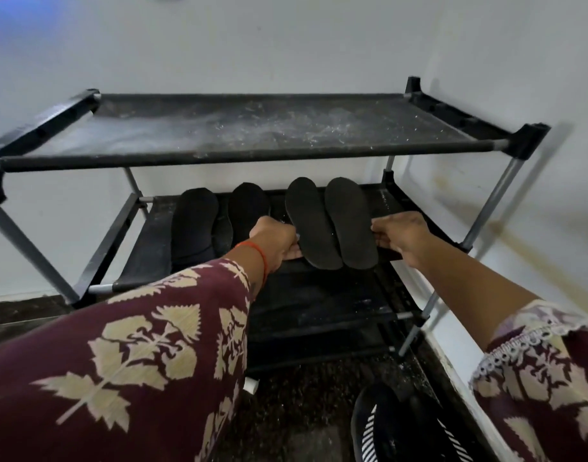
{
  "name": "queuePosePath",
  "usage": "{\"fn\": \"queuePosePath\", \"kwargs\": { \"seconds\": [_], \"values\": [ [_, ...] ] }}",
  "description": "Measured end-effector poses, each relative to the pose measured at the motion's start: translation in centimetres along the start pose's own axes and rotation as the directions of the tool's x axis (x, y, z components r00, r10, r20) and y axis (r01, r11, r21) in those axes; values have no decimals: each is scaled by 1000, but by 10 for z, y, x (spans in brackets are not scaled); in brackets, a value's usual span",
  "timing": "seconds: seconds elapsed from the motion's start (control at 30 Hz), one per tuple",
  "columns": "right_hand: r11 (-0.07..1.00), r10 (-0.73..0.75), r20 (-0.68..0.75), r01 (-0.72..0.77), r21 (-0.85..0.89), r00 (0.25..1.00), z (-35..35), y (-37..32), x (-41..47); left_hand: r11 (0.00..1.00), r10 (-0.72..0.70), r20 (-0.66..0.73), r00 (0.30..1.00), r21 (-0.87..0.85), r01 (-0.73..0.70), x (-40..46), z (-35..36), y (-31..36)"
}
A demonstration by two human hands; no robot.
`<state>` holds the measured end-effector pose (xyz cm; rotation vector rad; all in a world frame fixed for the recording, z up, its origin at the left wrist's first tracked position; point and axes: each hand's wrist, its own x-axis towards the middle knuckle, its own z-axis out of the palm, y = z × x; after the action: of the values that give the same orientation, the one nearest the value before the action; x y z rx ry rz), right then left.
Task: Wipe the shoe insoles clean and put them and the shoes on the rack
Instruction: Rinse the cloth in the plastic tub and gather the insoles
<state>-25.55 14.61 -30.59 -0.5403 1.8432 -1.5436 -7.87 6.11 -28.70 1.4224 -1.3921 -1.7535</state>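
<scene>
Two dark insoles lie side by side on the middle shelf [402, 208] of a black rack, heels over its front edge: the left insole [311, 225] and the right insole [350, 225]. My left hand [274, 236] grips the outer edge of the left insole. My right hand [397, 235] pinches the outer edge of the right insole. Farther left on the same shelf sit two black shoes [194, 221] [247, 208]. Another black shoe with white stripes [382, 425] stands on the floor at the bottom right.
The rack's top shelf [252, 128] is dusty and bare. A lower shelf [319, 305] shows below my arms. A white wall stands behind and to the right. The floor [302, 411] is dark speckled stone. A small white object [252, 385] lies by my left sleeve.
</scene>
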Motion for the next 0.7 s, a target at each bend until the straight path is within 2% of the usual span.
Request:
{"fn": "queuePosePath", "kwargs": {
  "seconds": [0.33, 0.43, 0.57, 0.7],
  "values": [
    [997, 7, -76, -13, -80, 997, 8, 2, 9, 995, 66, -124, 990, 82, -56, 16, 1, -10],
    [998, 58, -51, -60, -33, 997, 6, -2, 2, 980, 116, -167, 979, 181, -85, 14, 3, -10],
    [996, 84, -92, -86, -15, 992, -6, -5, -15, 942, 169, -192, 967, 319, -101, -6, 2, -7],
    [990, 81, -100, -69, 123, 992, -28, -1, -48, 882, 316, -177, 932, 417, -220, -45, -1, -17]
  ]
}}
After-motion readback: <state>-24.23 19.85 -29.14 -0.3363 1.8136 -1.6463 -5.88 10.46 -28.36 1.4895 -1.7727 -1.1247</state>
